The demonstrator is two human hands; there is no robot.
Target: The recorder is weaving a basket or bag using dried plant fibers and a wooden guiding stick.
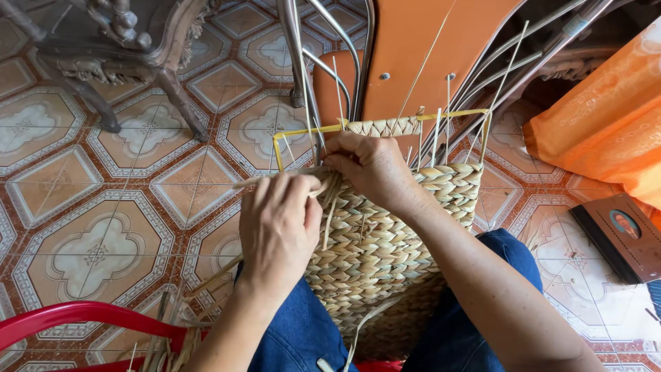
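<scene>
Your left hand (277, 231) sits near you, on the left side of the woven basket (385, 255). Its fingers are curled together and pinch a thin flat straw strand (275, 175) that runs off to the left. Your right hand (370, 167) is a little farther away, at the top edge of the weaving. Its fingers are bent and pressed together on the same strand, right where it meets the basket. The two hands are just beside each other, almost touching.

The basket rests on your lap, against your blue jeans (303, 334). It is made of thick, pale, braided straw. At its far end, a yellow wire frame (279, 148) sticks out, and only part of it is covered with braid. Thin pale sticks (436, 134) stand up from the far edge of the weaving.

Past the basket there is an orange chair (413, 48) with shiny metal legs. On the far right hangs an orange cloth (606, 117). Near it, on the floor to the right, lies a dark brown book (620, 238) with a small round picture on it. At the near left is a curved red plastic rim (82, 318), with loose straw (172, 337) beside it. Far left stands a dark carved wooden table leg (175, 96). The floor has patterned tiles (96, 248) in brown and white.
</scene>
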